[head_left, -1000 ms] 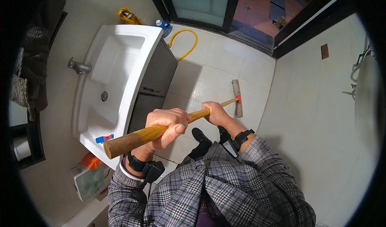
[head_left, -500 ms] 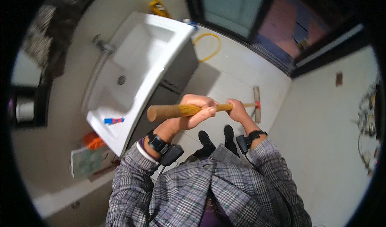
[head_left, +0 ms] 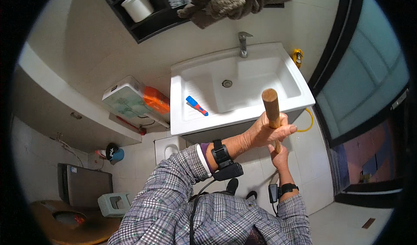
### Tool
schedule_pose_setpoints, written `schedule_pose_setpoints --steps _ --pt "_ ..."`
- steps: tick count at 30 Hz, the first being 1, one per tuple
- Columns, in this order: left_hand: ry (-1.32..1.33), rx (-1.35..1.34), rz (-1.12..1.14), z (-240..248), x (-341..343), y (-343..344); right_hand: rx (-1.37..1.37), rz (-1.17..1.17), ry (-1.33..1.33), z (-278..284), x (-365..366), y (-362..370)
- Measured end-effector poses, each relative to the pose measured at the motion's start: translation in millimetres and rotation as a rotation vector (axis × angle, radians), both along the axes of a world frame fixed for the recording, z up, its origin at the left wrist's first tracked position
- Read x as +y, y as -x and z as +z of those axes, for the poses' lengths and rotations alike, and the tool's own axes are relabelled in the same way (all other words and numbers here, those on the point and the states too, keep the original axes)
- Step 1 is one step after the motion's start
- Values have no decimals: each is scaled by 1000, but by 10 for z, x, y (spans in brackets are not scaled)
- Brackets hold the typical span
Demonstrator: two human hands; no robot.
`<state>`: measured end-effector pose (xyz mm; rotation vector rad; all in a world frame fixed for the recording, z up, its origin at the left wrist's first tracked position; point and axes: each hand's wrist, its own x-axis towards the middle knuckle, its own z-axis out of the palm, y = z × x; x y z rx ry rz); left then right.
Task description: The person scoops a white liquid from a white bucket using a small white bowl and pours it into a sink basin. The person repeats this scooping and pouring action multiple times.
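Note:
A wooden-handled mop (head_left: 272,108) is held in both hands, its thick rounded butt end tilted up toward me beside the basin's front rim. My left hand (head_left: 263,134) is wrapped round the upper handle, thumb along it. Lower down, my right hand (head_left: 280,157) closes round the same handle. The mop's head is hidden or too unclear to make out below the right forearm. Just beyond my hands stands a white washbasin (head_left: 200,125) with a metal faucet (head_left: 243,45). A blue and red stick-shaped thing (head_left: 197,106) lies on its left ledge.
Left of the basin are a box (head_left: 124,93) and an orange package (head_left: 156,100). A squat toilet pan (head_left: 167,149) is set in the floor; a grey-green stool (head_left: 114,204), a grey bin (head_left: 84,186) and a round wooden board (head_left: 56,232) stand lower left. A glass door (head_left: 369,71) is at right.
My view has swung to the left, bringing the toilet pan and stool into sight. The handle now points more upright, and my hands sit closer together on it. Both keep their hold.

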<state>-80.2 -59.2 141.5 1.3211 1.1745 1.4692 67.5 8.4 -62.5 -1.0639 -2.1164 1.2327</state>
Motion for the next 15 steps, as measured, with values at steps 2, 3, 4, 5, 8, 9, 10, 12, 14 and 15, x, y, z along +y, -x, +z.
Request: schedule_pose_setpoints --steps 2,3,4,5,8,9,10,12,14,15 --pt "-14 -71 81 26 8 -12 -17 -11 38 18 -24 118" --pt "-46 -80 127 23 18 9 -27 -14 59 18 -39 203" --pt "-80 -92 171 29 20 39 -46 -17 78 21 -37 271" --pt "-104 -102 214 20 22 56 -6 -13 61 0 -59 356" --pt "-86 -33 315 24 29 116 81 -42 91 -30 -142 501" --pt "-76 -24 321 31 51 127 56 -66 115 -33 -160 532" --pt "-70 -15 330 43 74 113 91 -66 134 -31 -165 525" --pt "-66 -2 324 57 126 51 74 -87 194 -22 -157 479" --pt "-23 -43 400 73 115 57 99 33 161 -12 -147 460" --pt "1 -68 412 68 116 50 78 70 140 -9 -128 444"
